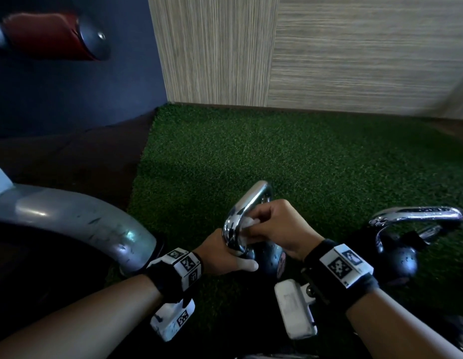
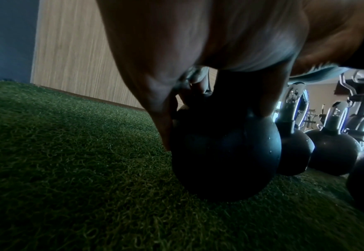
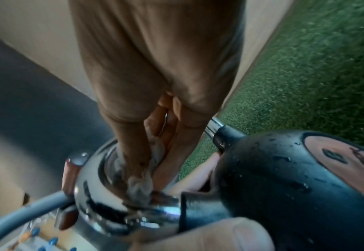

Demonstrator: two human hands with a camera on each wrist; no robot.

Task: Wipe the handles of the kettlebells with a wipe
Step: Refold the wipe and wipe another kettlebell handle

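A black kettlebell [image 1: 268, 257] [image 2: 224, 158] [image 3: 295, 178] with a chrome handle [image 1: 240, 216] [image 3: 99, 195] sits tilted on the green turf. My left hand [image 1: 225, 255] [image 2: 198, 51] grips the base of that handle, thumb lying across the ball. My right hand [image 1: 279, 226] [image 3: 155, 84] pinches a crumpled white wipe [image 1: 247, 224] [image 3: 142, 183] against the inner side of the handle. A second kettlebell [image 1: 396, 257] with a wet chrome handle [image 1: 416, 213] stands to the right, untouched.
A grey curved machine frame [image 1: 77, 218] lies close on the left. More kettlebells [image 2: 333, 152] line up on the right, with gym machines [image 2: 361, 110] behind. A wood-grain wall [image 1: 328, 53] closes the far side of the turf [image 1: 277, 151].
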